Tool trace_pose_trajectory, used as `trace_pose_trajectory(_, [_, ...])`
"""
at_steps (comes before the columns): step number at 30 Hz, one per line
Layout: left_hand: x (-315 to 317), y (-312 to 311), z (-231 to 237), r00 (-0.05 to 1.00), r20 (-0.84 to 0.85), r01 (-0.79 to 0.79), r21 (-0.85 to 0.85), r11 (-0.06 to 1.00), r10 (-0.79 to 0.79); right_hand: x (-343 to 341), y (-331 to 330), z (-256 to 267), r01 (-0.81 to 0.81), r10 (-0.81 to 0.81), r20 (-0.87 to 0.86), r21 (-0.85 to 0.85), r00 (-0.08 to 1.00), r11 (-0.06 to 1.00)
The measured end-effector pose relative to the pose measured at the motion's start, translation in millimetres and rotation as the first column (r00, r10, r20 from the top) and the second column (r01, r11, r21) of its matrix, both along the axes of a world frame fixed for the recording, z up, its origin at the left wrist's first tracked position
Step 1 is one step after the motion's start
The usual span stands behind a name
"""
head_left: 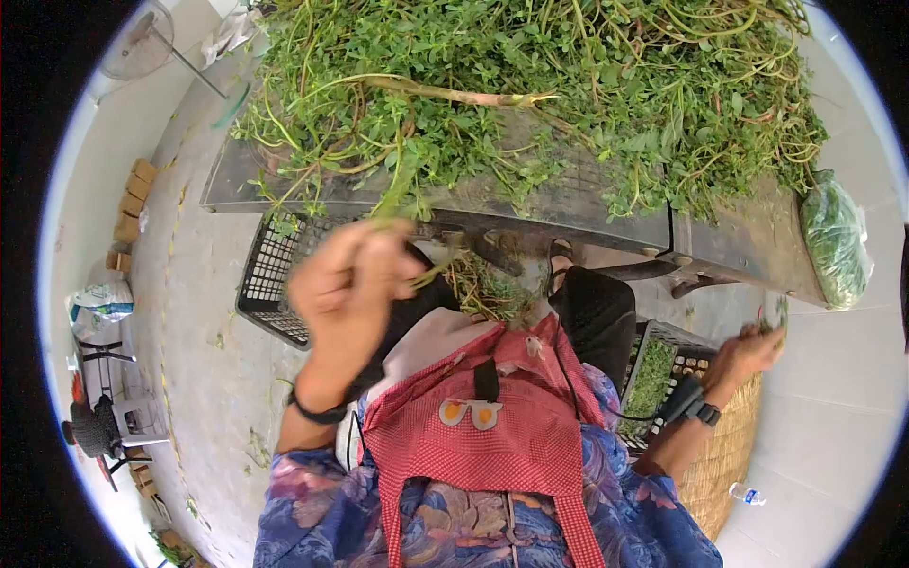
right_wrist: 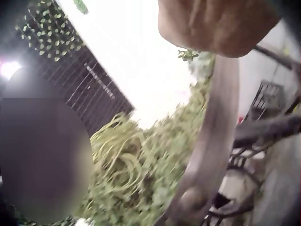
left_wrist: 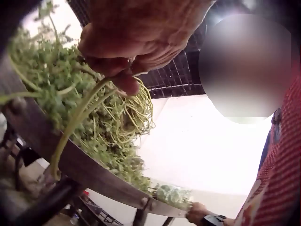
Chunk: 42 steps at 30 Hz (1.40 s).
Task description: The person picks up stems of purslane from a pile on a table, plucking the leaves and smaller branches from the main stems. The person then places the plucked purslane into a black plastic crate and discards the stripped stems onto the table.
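Observation:
My left hand (head_left: pixel 346 275), blurred, is raised in front of the table edge. Between its thumb and fingers it pinches long pale-green plant stems (left_wrist: pixel 77 117), which hang below the fingertips in the left wrist view. Away to the right, past the table's front corner, my right hand (head_left: pixel 751 352) holds a small leafy sprig (head_left: pixel 781 310). Leaves of it show beside the knuckles in the right wrist view. A big heap of leafy greens (head_left: pixel 473 57) covers most of the dark table (head_left: pixel 568 204), with one thick bare stem (head_left: pixel 454 95) lying across its front.
A black crate (head_left: pixel 270 284) stands at left under the table edge; another crate (head_left: pixel 696 364) with greens is by the right forearm. Trimmed stems (head_left: pixel 492 284) lie on the floor between the feet. A bagged bundle of greens (head_left: pixel 833 241) sits at the table's right end, above a woven basket (head_left: pixel 729 445).

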<state>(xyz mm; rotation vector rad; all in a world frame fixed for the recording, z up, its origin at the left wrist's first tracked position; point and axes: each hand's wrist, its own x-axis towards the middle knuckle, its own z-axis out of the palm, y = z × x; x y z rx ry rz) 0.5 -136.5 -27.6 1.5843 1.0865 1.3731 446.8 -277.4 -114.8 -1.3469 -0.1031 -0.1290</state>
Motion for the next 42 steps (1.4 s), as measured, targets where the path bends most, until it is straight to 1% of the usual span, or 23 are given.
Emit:
trace_pose_trajectory(4, [-67.1, -9.0, 2.6, 0.948, 0.012, -0.318, 0.008, 0.948, 0.317, 96.4, -87.8, -99.7, 0.172, -0.188, -0.051, -0.233, 0.981, 0.957])
trace_pose_trajectory(5, [-84.4, -7.9, -1.7, 0.921, 0.033, -0.389, 0.015, 0.921, 0.389, 104.0, -100.8, -124.8, 0.303, -0.304, 0.122, -0.679, 0.945, 0.669])
trace_pose_trajectory(6, [-100.4, -4.6, -8.9, 0.918, 0.040, -0.396, 0.015, 0.918, 0.395, 99.3, -98.0, -125.5, 0.390, -0.305, 0.327, -0.903, 0.894, 0.177])
trace_pose_trajectory(7, [-117.6, -2.9, -19.0, 0.891, 0.049, -0.453, 0.014, 0.891, 0.452, 89.7, -97.3, -132.0, 0.465, -0.256, 0.420, -0.872, 0.871, 0.150])
trace_pose_trajectory(8, [-136.9, -1.8, -29.4, 0.860, 0.050, -0.508, 0.017, 0.861, 0.507, 89.7, -91.9, -129.0, 0.458, -0.243, 0.415, -0.875, 0.877, 0.159])
trace_pose_trajectory(10, [-176.4, 6.2, -60.4, 0.825, -0.015, -0.565, 0.028, 0.825, 0.565, 80.9, -65.6, -124.5, 0.334, -0.094, 0.342, -0.760, 0.935, 0.558])
trace_pose_trajectory(11, [-194.8, 8.1, -68.0, 0.741, -0.287, -0.648, -0.063, 0.759, 0.608, 84.9, -47.4, -123.8, 0.303, -0.079, 0.346, -0.659, 0.935, 0.689])
trace_pose_trajectory(12, [-197.1, 8.6, -76.2, 0.730, -0.279, -0.661, -0.055, 0.748, 0.624, 73.8, -26.7, -108.2, 0.291, -0.067, 0.346, -0.650, 0.936, 0.702])
trace_pose_trajectory(14, [-196.9, 17.3, -84.9, 0.270, -0.551, -0.659, 0.492, 0.569, 0.790, 17.6, 18.9, -41.5, -0.025, 0.068, 0.125, -0.316, 0.990, 0.948])
trace_pose_trajectory(15, [-186.6, 15.5, -72.5, 0.418, -0.495, -0.669, 0.400, 0.627, 0.762, 3.4, 32.1, -25.2, -0.116, 0.187, 0.244, -0.279, 0.952, 0.953])
trace_pose_trajectory(16, [-171.7, 13.6, -59.7, 0.410, -0.489, -0.679, 0.399, 0.616, 0.770, -8.6, 41.4, -13.3, -0.127, 0.198, 0.250, -0.274, 0.948, 0.953])
trace_pose_trajectory(18, [-138.4, 15.3, -35.4, 0.641, -0.388, -0.566, 0.343, 0.750, 0.662, -34.5, 61.2, 9.6, -0.336, 0.380, 0.229, -0.206, 0.896, 0.919])
trace_pose_trajectory(19, [-124.8, 18.4, -28.0, 0.634, -0.379, -0.577, 0.349, 0.739, 0.674, -59.1, 73.2, 25.4, -0.347, 0.370, 0.257, -0.133, 0.893, 0.928])
trace_pose_trajectory(20, [-112.3, 22.1, -21.5, 0.711, -0.320, -0.512, 0.376, 0.772, 0.627, -75.6, 80.5, 36.1, -0.357, 0.377, 0.262, -0.124, 0.888, 0.926])
trace_pose_trajectory(21, [-101.1, 23.9, -15.5, 0.780, -0.264, -0.444, 0.404, 0.800, 0.567, -89.0, 85.1, 44.9, -0.382, 0.411, 0.302, -0.152, 0.860, 0.912])
trace_pose_trajectory(25, [-63.4, 26.5, 7.1, 0.818, -0.217, -0.369, 0.512, 0.776, 0.532, -161.9, 96.5, 94.2, -0.480, 0.602, 0.430, -0.365, 0.673, 0.798])
trace_pose_trajectory(27, [-50.5, 25.8, 4.8, 0.828, -0.241, -0.335, 0.511, 0.791, 0.507, -198.6, 105.7, 129.6, -0.226, 0.627, 0.716, -0.585, 0.306, 0.779])
trace_pose_trajectory(29, [-34.4, 23.3, 0.3, 0.841, -0.309, -0.238, 0.525, 0.817, 0.444, -236.1, 117.2, 162.9, -0.030, 0.675, 0.738, -0.675, -0.019, 0.737])
trace_pose_trajectory(31, [-18.3, 17.4, -7.6, 0.838, -0.348, -0.188, 0.539, 0.821, 0.420, -263.4, 133.0, 172.8, 0.041, 0.689, 0.719, -0.689, -0.092, 0.724])
trace_pose_trajectory(33, [-11.6, 14.2, -14.6, 0.872, -0.390, -0.048, 0.534, 0.844, 0.296, -273.8, 151.2, 166.2, 0.047, 0.701, 0.705, -0.701, -0.111, 0.712])
trace_pose_trajectory(36, [-13.4, 15.7, -19.6, 0.853, -0.442, -0.016, 0.509, 0.860, 0.277, -272.9, 176.0, 148.0, 0.033, 0.704, 0.697, -0.707, -0.137, 0.707])
trace_pose_trajectory(38, [-17.1, 25.0, -26.5, 0.847, -0.445, -0.009, 0.538, 0.843, 0.292, -258.7, 190.8, 128.8, -0.077, 0.801, 0.597, -0.801, -0.044, 0.593])
trace_pose_trajectory(42, [-25.9, 45.1, -40.4, 0.818, -0.427, -0.107, 0.546, 0.831, 0.386, -222.8, 203.2, 113.8, -0.180, 0.691, 0.722, -0.675, 0.036, 0.716])
